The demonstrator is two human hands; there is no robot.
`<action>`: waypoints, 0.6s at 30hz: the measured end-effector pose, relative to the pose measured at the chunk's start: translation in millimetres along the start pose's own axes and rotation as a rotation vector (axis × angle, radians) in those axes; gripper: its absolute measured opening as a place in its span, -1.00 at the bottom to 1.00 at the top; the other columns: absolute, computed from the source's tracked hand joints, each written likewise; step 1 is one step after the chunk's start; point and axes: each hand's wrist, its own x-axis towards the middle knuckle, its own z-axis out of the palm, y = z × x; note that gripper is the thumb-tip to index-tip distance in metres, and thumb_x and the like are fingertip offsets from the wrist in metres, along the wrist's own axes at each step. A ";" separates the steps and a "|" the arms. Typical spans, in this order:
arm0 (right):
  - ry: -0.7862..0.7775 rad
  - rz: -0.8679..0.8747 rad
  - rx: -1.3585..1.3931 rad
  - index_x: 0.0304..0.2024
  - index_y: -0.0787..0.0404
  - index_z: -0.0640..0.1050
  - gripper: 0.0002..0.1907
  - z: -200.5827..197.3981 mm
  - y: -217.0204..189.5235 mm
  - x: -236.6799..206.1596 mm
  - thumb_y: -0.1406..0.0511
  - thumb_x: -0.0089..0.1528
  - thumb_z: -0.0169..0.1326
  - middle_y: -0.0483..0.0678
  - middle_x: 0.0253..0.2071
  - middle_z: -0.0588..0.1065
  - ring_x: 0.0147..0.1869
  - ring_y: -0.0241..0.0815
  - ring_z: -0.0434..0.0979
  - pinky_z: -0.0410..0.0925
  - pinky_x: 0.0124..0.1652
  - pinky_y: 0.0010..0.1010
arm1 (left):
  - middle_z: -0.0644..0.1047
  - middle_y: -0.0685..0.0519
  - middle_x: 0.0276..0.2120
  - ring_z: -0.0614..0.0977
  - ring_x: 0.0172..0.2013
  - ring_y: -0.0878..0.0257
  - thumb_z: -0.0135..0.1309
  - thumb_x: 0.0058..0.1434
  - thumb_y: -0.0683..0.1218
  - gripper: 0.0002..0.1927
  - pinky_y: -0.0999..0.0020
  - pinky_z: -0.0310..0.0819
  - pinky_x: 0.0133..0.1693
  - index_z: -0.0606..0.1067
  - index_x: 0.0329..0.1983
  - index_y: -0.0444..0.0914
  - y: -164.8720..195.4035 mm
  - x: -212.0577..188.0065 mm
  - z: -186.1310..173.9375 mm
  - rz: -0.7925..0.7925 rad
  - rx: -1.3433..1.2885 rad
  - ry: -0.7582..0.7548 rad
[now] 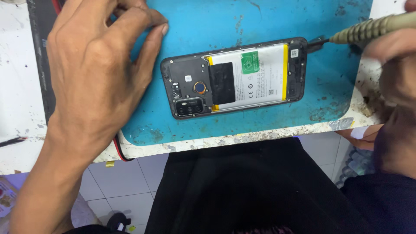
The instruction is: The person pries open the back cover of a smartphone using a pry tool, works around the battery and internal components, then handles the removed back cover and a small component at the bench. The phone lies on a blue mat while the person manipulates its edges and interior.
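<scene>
Dark cloth over the person's lap (242, 186) fills the bottom of the view, with pale floor tiles (117, 182) beside it. Above it, the left hand (95, 73) lies on the left part of the blue work mat (199, 26), its fingers (154, 34) curled with the tips pressed on the mat, holding nothing. An opened phone (236, 78) lies flat in the middle of the mat, back cover off, with the white and yellow battery (251, 76) exposed and the camera block (189, 107) toward the left hand. The right hand (390, 65), partly cut off at the frame edge, grips a ribbed grey tool (372, 28) whose dark tip (318, 43) touches or sits just beside the phone's right end. The mat rests on a stained white counter (17, 86). Neither hand steadies the phone, so a push from the tip could slide it across the mat. If the tip slipped inward it might scrape the small parts at that end or dent the battery, which seems the greater danger.
</scene>
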 end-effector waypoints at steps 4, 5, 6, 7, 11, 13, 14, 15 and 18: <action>-0.003 0.004 -0.003 0.19 0.37 0.29 -0.70 -3.2 5.7 -2.0 0.42 0.46 0.03 0.18 -0.04 0.51 0.00 -0.05 0.67 0.53 0.00 -0.31 | 0.49 -0.02 -0.10 0.54 -0.09 0.11 0.18 0.39 -0.33 -0.83 0.27 0.38 -0.04 0.48 -0.02 -0.34 7.0 8.3 -3.8 0.065 -0.067 -0.013; -0.015 -0.003 -0.006 0.19 0.37 0.29 -0.70 -4.0 6.4 -3.1 0.42 0.47 0.03 0.18 -0.04 0.51 0.00 -0.05 0.67 0.53 0.00 -0.31 | 0.50 -0.02 -0.10 0.55 -0.09 0.12 0.17 0.39 -0.35 -0.83 0.28 0.37 -0.05 0.46 -0.02 -0.34 9.9 11.7 -3.5 0.096 -0.132 -0.009; -0.017 -0.001 -0.014 0.19 0.37 0.29 -0.70 -3.6 5.9 -5.6 0.42 0.47 0.03 0.18 -0.04 0.51 0.00 -0.05 0.67 0.53 0.00 -0.31 | 0.51 -0.01 -0.09 0.55 -0.09 0.12 0.15 0.39 -0.37 -0.82 0.28 0.37 -0.05 0.44 -0.03 -0.35 14.3 14.9 -2.4 0.126 -0.201 -0.008; -0.026 -0.001 -0.013 0.19 0.37 0.29 -0.71 -3.8 5.2 -7.2 0.42 0.47 0.03 0.18 -0.04 0.51 0.00 -0.05 0.67 0.53 0.00 -0.31 | 0.52 -0.01 -0.09 0.55 -0.09 0.12 0.14 0.40 -0.40 -0.81 0.29 0.36 -0.05 0.42 -0.03 -0.36 19.6 18.3 -0.6 0.156 -0.276 -0.008; -0.048 -0.017 -0.024 0.19 0.37 0.29 -0.71 -2.3 2.4 -2.8 0.42 0.48 0.03 0.18 -0.05 0.51 0.00 -0.04 0.67 0.52 0.00 -0.31 | 0.53 -0.02 -0.21 0.55 -0.20 0.10 0.26 0.35 -0.36 -0.77 0.22 0.33 -0.16 0.42 -0.09 -0.37 41.0 34.7 10.3 0.229 -0.479 -0.026; -0.072 -0.019 0.001 0.20 0.37 0.29 -0.72 -0.8 2.3 7.3 0.42 0.49 0.03 0.18 -0.05 0.51 0.00 -0.04 0.67 0.52 0.00 -0.31 | 0.54 -0.01 -0.25 0.55 -0.22 0.09 0.31 0.34 -0.32 -0.74 0.19 0.36 -0.15 0.43 -0.07 -0.35 50.9 43.5 17.6 0.212 -0.562 -0.064; -0.082 -0.018 0.018 0.20 0.37 0.28 -0.72 -1.7 1.1 12.9 0.43 0.49 0.03 0.18 -0.05 0.51 0.00 -0.04 0.67 0.52 0.00 -0.31 | 0.54 -0.01 -0.26 0.55 -0.22 0.09 0.32 0.34 -0.31 -0.72 0.17 0.39 -0.14 0.43 -0.05 -0.34 54.2 47.9 21.0 0.197 -0.599 -0.087; -0.091 -0.017 0.025 0.20 0.37 0.28 -0.72 0.7 -0.6 16.0 0.43 0.50 0.03 0.18 -0.05 0.51 0.00 -0.04 0.67 0.52 0.00 -0.31 | 0.55 0.01 -0.25 0.56 -0.22 0.13 0.31 0.35 -0.30 -0.73 0.23 0.41 -0.15 0.41 -0.07 -0.34 57.0 52.1 24.6 0.188 -0.651 -0.096; -0.150 -0.040 0.043 0.20 0.36 0.28 -0.72 -0.5 -10.1 21.4 0.43 0.51 0.03 0.18 -0.05 0.51 0.00 -0.04 0.67 0.52 0.00 -0.31 | 0.57 0.02 -0.23 0.58 -0.21 0.18 0.30 0.34 -0.30 -0.72 0.32 0.46 -0.19 0.39 -0.09 -0.35 62.4 59.7 33.3 0.159 -0.754 -0.107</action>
